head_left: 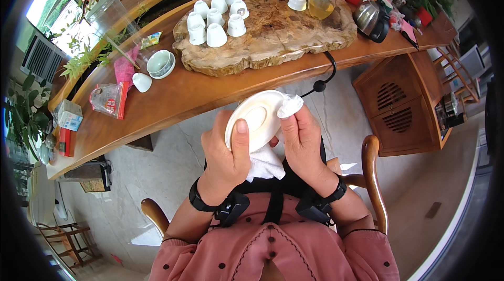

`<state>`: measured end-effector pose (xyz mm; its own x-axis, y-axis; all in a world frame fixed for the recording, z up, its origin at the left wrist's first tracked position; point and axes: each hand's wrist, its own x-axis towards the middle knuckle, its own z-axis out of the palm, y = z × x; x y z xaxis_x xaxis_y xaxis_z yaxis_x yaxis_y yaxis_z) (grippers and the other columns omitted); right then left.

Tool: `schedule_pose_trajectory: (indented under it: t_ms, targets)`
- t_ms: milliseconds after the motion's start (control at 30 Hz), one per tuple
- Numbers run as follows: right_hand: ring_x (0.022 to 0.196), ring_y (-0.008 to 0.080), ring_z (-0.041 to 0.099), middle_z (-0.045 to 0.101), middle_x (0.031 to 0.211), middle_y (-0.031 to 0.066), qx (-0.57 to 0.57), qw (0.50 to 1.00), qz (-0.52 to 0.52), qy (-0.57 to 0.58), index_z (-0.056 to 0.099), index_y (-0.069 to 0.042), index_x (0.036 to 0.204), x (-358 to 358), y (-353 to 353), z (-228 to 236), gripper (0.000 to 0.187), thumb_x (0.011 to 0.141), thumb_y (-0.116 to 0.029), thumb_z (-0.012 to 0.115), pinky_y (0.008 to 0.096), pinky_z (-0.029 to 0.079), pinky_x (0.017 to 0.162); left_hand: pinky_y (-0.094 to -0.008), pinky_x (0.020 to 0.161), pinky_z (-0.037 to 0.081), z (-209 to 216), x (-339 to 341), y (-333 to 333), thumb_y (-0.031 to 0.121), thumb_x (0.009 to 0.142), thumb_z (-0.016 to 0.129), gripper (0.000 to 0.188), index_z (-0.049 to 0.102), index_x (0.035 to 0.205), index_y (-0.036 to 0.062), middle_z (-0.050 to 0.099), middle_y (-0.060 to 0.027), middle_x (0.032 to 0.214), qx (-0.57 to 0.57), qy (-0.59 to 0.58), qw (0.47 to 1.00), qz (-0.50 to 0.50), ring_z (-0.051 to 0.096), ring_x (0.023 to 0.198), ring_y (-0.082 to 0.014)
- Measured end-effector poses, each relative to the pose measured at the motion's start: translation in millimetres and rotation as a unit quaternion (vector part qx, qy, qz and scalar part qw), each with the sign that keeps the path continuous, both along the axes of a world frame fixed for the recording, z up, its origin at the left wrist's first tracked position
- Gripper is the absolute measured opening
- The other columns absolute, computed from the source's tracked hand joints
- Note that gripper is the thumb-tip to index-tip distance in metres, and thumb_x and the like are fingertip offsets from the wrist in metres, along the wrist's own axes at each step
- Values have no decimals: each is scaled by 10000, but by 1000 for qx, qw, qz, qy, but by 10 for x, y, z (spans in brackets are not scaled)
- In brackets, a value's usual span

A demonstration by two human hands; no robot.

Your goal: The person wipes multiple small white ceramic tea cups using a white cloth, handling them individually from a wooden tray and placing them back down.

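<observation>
In front of my body, my left hand (226, 152) grips a white saucer (255, 117) by its left edge, thumb lying across the face. The saucer is tilted, and a raised ring shows at its middle. My right hand (304, 147) pinches a bunched piece of white cloth or tissue (290, 106) against the saucer's far right rim. Below the hands, a white towel (266, 165) lies on my lap. Beyond them, several small white cups (216, 35) stand upside down on a thick wooden slab (273, 34).
Left on the desk (184, 92) are a pale green bowl (160, 64), a tipped white cup (142, 82) and a plastic packet (109, 99). A glass pitcher of yellow liquid (321, 8) and a steel kettle (371, 19) stand far right. Chair arms (371, 186) flank me.
</observation>
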<state>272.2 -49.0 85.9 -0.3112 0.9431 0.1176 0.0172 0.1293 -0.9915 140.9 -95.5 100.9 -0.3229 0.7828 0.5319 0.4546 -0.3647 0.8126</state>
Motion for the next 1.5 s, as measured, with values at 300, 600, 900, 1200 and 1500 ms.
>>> schedule_pose_trajectory:
  t_ms: [300,600,900,1200,1500]
  targets:
    - [739,293,602,558,885,115,453,860,105,-210,588,-25,933,250,416,337,198,746,-42,651,366,521,628,-393,586,464,135,-274,4,407,939,490,457,596,981,-35,607,-204,702,-208,76,955,-198,618,645,-372]
    - [744,324,604,584,911,158,378,912,3,-156,615,13,991,189,256,301,149,858,-48,585,354,515,649,-360,570,466,35,-64,19,341,984,401,442,612,972,-48,619,-190,688,-91,-15,993,-80,641,626,-306]
    - [813,232,618,635,938,142,156,986,-55,-19,598,43,1058,97,38,-38,201,935,-96,522,296,485,725,-324,575,471,-73,-11,96,334,987,400,449,606,938,-62,631,-182,712,-32,-75,996,-23,648,644,-259]
    - [724,183,574,614,818,125,68,996,-54,21,600,31,1036,-27,-65,-332,198,953,-122,505,289,468,665,-333,563,469,-264,1,145,330,991,394,433,591,923,-50,623,-176,717,0,-59,998,35,641,633,-272]
    - [754,376,573,564,804,205,192,975,51,-102,572,24,895,-73,-211,-423,78,870,-49,562,409,473,646,-336,606,484,-424,-50,226,325,991,393,411,572,990,-44,636,-173,758,-18,42,997,65,653,690,-268]
